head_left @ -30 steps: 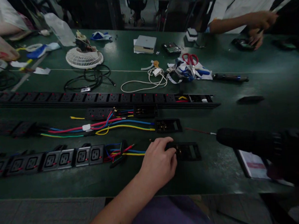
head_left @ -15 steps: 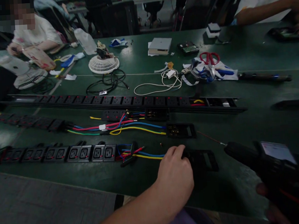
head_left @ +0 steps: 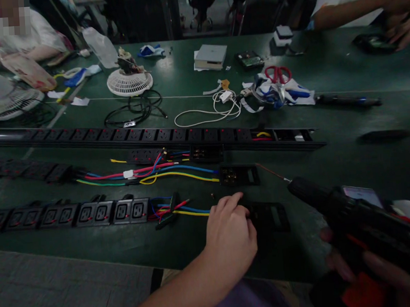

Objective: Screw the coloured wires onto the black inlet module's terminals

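Note:
My left hand rests on the left end of a small black socket module near the table's front edge, fingers curled onto it. Blue, yellow and red wires run from that module to a row of black sockets. My right hand at the lower right grips a black power screwdriver whose thin bit points left, a little right of the module. A second module lies just beyond.
A long black power strip rail crosses the green table. Behind it lie a white fan grille, a white cable, red scissors and a grey box. Other people's arms work at the far corners.
The view swung left, then back right a little. My left hand stays on the module. The screwdriver has tilted, and my right hand's fingers show under it now.

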Motion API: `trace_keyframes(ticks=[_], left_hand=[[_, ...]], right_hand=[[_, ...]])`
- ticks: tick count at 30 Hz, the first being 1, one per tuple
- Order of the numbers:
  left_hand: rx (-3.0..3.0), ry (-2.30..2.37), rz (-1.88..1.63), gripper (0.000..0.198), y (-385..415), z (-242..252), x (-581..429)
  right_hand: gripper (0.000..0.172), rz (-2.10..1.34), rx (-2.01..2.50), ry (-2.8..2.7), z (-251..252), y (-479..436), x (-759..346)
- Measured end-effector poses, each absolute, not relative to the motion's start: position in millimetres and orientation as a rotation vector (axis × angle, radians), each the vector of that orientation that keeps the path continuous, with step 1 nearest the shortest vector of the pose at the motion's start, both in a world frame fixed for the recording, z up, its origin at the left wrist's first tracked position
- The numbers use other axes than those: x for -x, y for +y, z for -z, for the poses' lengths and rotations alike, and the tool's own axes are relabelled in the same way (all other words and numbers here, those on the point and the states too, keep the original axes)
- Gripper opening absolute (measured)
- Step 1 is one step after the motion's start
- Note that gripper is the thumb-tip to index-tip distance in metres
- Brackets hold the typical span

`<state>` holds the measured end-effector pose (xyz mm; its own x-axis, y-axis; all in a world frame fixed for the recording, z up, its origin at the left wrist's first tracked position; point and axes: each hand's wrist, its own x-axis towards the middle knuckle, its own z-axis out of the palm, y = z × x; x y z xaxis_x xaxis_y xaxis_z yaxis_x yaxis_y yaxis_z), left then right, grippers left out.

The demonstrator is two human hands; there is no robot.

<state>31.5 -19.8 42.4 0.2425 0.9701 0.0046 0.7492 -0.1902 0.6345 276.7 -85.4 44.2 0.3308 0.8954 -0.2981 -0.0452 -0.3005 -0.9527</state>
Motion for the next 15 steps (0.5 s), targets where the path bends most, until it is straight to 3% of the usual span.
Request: trace_keyframes(ticks=[15], left_hand=[[-2.337,1.479,-0.376,0.016,0,-39,-34]], right_hand=[[0.034,-1.151,1.476,-1.015,-29,-81,-277]])
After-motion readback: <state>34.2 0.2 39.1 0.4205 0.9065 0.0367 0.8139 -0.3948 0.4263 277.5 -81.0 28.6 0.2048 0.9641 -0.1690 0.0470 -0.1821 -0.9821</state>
